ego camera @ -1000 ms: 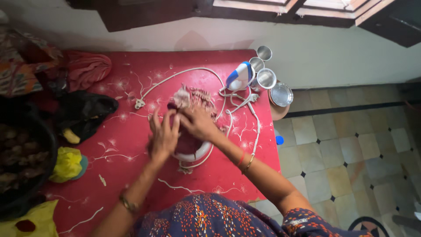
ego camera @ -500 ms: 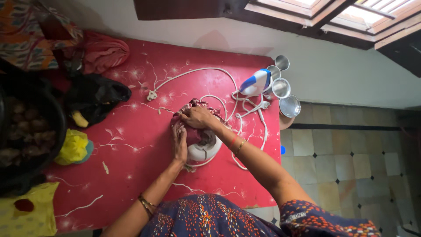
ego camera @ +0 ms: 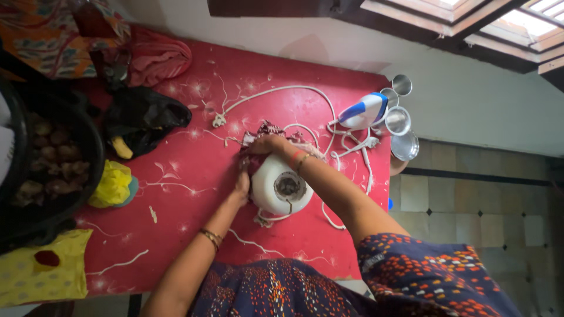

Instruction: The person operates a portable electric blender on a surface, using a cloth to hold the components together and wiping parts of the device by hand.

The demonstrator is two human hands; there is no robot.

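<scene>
Appliance: white round appliance (ego camera: pixel 281 185) at frame centre on the red counter (ego camera: pixel 194 235), now tipped, underside showing.
Cloth: maroon cloth (ego camera: pixel 264 134) shifted behind it.
Left hand (ego camera: pixel 241 183): pressed against appliance's side.
Right hand (ego camera: pixel 267 144): gripping cloth on top.

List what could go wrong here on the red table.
The white cord loops loosely round the white appliance that both hands, left and right, wipe with a cloth; a tug might snag it.
The steel cups and iron stand at the table edge, the cord beside them; a pull could drag them off.
</scene>
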